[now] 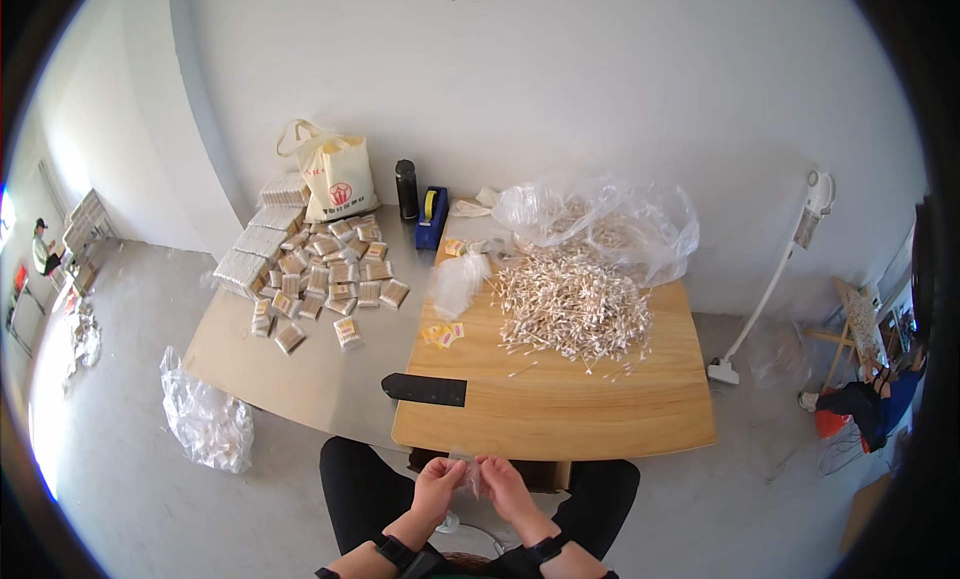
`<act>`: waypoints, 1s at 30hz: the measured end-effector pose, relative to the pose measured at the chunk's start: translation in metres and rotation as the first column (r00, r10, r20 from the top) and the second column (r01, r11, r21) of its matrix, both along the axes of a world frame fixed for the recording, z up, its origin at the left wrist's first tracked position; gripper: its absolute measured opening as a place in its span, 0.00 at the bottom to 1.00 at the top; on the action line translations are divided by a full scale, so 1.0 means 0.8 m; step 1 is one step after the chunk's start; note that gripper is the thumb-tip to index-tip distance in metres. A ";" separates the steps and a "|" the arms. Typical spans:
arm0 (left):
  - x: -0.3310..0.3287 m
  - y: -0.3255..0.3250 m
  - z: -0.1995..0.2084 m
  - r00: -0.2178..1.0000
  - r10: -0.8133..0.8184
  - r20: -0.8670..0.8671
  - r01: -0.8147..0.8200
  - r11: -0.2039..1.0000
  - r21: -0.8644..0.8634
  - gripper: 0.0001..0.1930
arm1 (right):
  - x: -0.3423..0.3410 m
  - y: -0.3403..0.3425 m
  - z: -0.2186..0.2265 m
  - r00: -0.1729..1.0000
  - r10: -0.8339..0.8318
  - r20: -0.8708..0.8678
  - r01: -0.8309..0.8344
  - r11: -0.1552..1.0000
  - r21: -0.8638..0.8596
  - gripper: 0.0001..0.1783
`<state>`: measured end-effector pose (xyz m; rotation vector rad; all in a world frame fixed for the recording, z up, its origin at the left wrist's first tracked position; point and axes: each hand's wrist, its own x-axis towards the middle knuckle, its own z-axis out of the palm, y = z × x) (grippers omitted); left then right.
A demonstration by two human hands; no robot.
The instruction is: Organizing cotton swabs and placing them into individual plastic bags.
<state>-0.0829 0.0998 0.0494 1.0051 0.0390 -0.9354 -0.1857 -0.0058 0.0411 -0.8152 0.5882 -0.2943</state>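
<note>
Just off the front edge of the wooden table, above my lap, my left hand [435,487] and my right hand [504,482] pinch a small clear plastic bag [472,473] between them. What the bag holds, if anything, is too small to make out. Beyond my hands, a large heap of loose cotton swabs [575,304] covers the back of the wooden tabletop [560,419]. Left of that heap lie a stack of clear empty bags [460,284] and several small yellow and white cards [443,334]. A black flat strip [425,389] rests at the table's left edge.
Filled swab packets [335,274] lie scattered on the metal table [300,384], beside stacked packets [255,249]. A tote bag [340,184], black bottle [406,191] and blue tape dispenser [431,219] stand behind. A stick vacuum [770,289] leans right; another person [870,409] sits far right.
</note>
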 end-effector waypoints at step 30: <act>-0.013 0.012 0.004 0.554 -0.118 0.824 -0.316 0.886 0.339 0.11 | -0.044 0.009 0.060 0.912 -0.224 -0.345 -0.131 0.637 -0.759 0.09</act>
